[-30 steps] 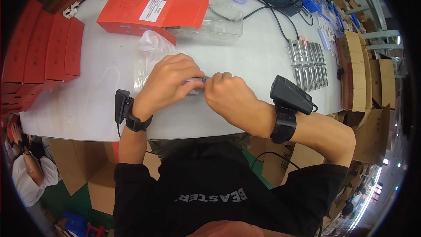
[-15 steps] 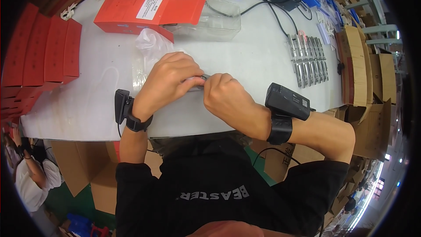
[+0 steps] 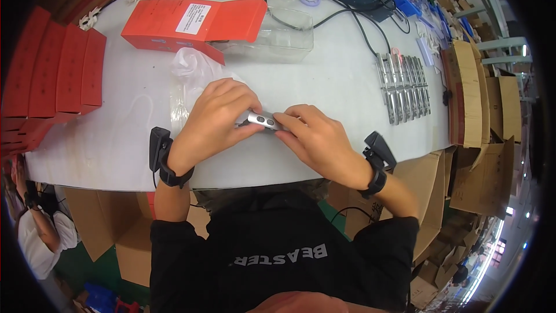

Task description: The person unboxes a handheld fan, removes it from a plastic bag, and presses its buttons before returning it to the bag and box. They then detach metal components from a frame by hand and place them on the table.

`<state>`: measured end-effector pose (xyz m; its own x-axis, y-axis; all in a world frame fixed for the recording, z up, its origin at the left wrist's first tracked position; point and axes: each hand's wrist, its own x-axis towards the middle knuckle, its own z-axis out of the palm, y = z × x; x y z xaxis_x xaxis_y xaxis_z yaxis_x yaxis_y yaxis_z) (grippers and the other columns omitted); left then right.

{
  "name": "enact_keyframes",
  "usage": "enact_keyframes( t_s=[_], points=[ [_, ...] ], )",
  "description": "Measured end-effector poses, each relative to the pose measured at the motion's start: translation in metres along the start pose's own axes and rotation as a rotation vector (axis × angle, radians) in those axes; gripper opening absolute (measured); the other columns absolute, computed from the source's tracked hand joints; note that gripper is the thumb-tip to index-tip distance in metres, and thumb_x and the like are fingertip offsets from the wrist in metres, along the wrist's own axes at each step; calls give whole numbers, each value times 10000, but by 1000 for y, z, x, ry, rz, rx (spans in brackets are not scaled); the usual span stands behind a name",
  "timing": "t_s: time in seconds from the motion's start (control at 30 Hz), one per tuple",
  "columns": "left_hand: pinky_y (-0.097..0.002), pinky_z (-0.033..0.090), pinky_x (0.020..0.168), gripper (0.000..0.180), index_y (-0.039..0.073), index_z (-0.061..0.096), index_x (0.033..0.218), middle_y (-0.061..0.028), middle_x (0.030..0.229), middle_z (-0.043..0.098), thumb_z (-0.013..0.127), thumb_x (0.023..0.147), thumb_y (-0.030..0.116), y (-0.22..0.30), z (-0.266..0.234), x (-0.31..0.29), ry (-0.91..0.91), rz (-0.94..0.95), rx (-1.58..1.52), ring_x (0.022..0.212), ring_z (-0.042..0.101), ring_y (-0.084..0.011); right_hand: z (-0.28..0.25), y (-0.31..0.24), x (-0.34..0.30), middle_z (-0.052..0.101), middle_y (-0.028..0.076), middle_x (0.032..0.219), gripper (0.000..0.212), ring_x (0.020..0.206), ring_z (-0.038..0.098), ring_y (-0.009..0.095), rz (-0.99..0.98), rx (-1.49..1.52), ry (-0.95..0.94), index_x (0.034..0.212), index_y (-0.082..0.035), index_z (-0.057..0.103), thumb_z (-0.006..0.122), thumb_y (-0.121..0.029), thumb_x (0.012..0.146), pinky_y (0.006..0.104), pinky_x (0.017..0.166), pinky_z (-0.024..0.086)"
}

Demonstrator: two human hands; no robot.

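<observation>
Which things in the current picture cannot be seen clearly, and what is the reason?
In the head view:
Silver device: ends largely covered by left hand and right hand; dark ovals too small to identify.
Red box: inside hidden by its panels.
Co-worker: partly cut off by left rim.

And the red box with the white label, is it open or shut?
The red box is open: a flap extends from its right end.
</observation>
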<state>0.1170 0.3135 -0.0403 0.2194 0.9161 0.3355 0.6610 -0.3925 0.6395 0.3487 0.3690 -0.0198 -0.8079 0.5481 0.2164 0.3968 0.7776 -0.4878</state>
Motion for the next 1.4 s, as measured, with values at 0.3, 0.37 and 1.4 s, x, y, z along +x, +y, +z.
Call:
enact_keyframes(
  t_s=[0.3, 0.37, 1.4],
  points=[
    [-390, 437, 940, 301, 81, 644, 939, -48, 947, 633, 832, 709, 122, -4, -4, 1, -62, 18, -3, 989, 594, -271, 22, 6, -7, 676, 111, 1044, 275, 845, 671, 243, 16, 156, 184, 1092, -14, 715, 778, -52, 827, 318, 698, 553],
    [-386, 440, 936, 327, 72, 658, 975, -61, 974, 642, 837, 708, 134, -4, -7, 1, -42, -22, -91, 996, 594, -279, 25, 4, -7, 682, 107, 1047, 274, 864, 675, 219, 74, 268, 184, 1106, 0, 710, 767, -40, 841, 305, 713, 553],
    [-367, 485, 885, 370, -36, 649, 1022, -142, 1010, 649, 799, 685, 2, -6, -17, 11, 2, -136, -241, 976, 607, -311, -260, 261, -139, 718, 62, 953, 343, 812, 662, 141, 719, -183, 932, 1201, -10, 671, 694, -241, 949, 287, 730, 541]
  ],
)
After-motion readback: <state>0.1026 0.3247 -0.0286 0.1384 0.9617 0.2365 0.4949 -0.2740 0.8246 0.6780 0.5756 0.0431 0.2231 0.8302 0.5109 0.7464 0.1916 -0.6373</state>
